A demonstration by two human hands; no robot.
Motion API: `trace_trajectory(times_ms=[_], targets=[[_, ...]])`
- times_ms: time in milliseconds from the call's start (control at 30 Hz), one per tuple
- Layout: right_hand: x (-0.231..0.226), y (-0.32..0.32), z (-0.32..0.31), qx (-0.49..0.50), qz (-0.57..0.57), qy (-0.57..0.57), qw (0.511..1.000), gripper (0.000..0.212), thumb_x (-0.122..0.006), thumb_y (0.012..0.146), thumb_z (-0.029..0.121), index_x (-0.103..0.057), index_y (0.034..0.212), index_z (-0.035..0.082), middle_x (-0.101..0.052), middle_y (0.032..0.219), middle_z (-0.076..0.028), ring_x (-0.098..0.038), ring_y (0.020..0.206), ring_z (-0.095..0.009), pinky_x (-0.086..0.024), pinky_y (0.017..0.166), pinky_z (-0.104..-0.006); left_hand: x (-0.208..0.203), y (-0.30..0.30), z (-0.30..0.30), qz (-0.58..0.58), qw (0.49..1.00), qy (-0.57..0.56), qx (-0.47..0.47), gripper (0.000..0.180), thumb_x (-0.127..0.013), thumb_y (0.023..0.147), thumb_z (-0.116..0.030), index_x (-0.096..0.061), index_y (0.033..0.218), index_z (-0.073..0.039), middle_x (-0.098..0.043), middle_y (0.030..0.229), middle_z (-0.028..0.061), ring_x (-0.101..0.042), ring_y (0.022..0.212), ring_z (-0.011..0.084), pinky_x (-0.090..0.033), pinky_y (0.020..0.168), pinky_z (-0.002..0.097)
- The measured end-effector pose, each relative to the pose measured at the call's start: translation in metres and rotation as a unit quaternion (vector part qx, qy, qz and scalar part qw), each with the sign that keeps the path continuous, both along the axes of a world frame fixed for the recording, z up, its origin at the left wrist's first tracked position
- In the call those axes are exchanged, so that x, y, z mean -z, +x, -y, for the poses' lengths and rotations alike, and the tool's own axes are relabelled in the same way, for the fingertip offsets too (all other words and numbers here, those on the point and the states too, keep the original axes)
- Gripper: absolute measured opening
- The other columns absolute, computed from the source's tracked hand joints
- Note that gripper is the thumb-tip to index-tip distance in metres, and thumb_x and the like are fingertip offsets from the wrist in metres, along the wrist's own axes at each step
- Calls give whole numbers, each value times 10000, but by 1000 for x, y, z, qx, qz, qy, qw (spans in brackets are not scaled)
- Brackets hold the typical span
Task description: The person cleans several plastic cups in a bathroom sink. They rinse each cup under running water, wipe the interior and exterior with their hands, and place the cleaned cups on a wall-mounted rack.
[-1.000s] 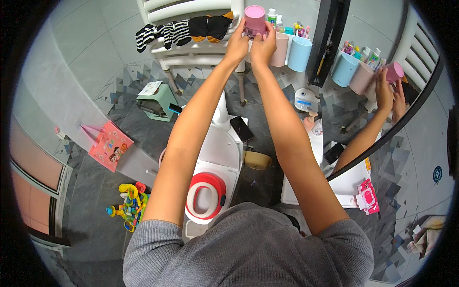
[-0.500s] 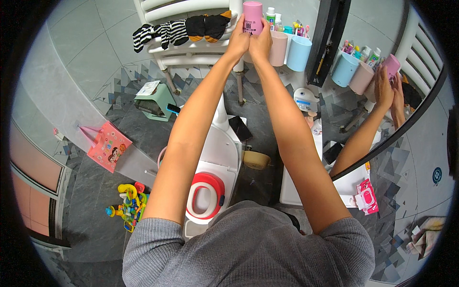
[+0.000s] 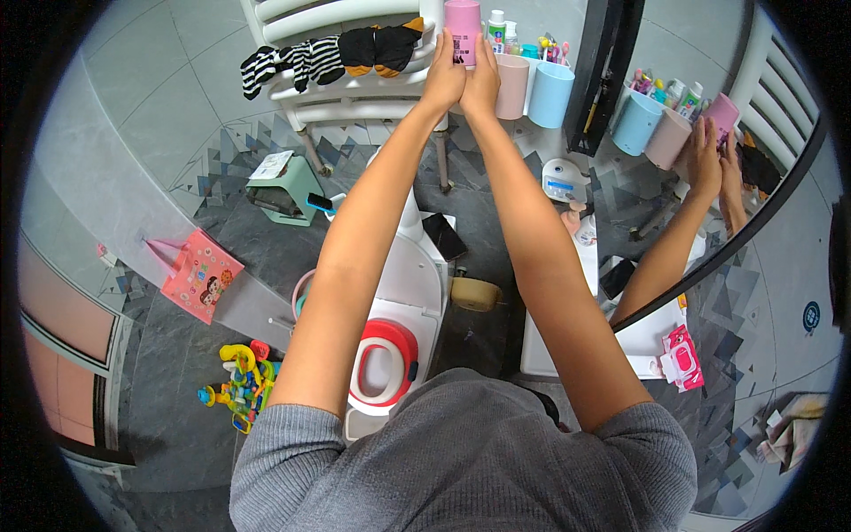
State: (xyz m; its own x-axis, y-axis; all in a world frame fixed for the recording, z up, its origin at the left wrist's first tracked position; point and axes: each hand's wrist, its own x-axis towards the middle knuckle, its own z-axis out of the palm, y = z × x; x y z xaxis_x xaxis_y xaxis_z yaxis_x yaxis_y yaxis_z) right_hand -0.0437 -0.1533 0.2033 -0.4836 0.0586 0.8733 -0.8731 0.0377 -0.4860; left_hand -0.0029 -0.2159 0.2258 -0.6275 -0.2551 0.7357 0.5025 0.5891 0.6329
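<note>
Both my arms reach far forward to the top of the view. A bright pink cup [image 3: 463, 22], with dark print low on its side, stands between my hands. My left hand [image 3: 443, 78] presses on its left side, and my right hand [image 3: 480, 82] on its right, fingers pointing up along it. The wrists nearly touch below the cup. Just right of my right hand, a pale pink cup [image 3: 511, 87] and a light blue cup [image 3: 551, 95] hang from a white wall rack. The mirror [image 3: 683, 168] repeats my hands and the cups.
Socks [image 3: 319, 62] hang on a white towel rail [image 3: 355, 111] at left. Below my arms are a toilet with a red-and-white child seat [image 3: 409, 355], a phone [image 3: 443, 236], a green stool [image 3: 288, 195] and toys [image 3: 244, 381]. Pink wipes [image 3: 681, 359] lie by the white basin [image 3: 541, 346].
The view has shifted slightly. Both hands still hold the pink cup, which appears a little further left and higher. The fingers lie straighter along its sides.
</note>
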Motion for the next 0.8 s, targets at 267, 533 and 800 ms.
trace_trajectory(times_ms=[267,533,800], targets=[[6,19,-7,15,-5,-17,1000,557,-475,787,-52,-415,1339,-4,-398,1366,-260,-392,1264,-387,-297,1063,-403,7,11,-7,16,999,36,17,758,-405,772,-29,-100,1465,-19,-66,1524,217,-75,1416,324,-125,1129,322],[14,30,-13,19,0,-38,999,548,-420,749,-111,-473,1286,-19,-459,1316,-236,-444,1222,-370,-336,1037,-407,18,23,-14,25,999,44,20,749,-426,789,-57,-97,1459,6,-77,1517,232,-79,1417,318,-130,1130,325],[34,60,-31,23,7,-35,999,542,-426,747,-112,-508,1269,12,-477,1302,-216,-464,1198,-363,-360,1008,-401,55,46,-33,-33,989,131,62,674,-388,811,-43,-167,1444,27,-128,1514,220,-104,1416,306,-110,1134,335]])
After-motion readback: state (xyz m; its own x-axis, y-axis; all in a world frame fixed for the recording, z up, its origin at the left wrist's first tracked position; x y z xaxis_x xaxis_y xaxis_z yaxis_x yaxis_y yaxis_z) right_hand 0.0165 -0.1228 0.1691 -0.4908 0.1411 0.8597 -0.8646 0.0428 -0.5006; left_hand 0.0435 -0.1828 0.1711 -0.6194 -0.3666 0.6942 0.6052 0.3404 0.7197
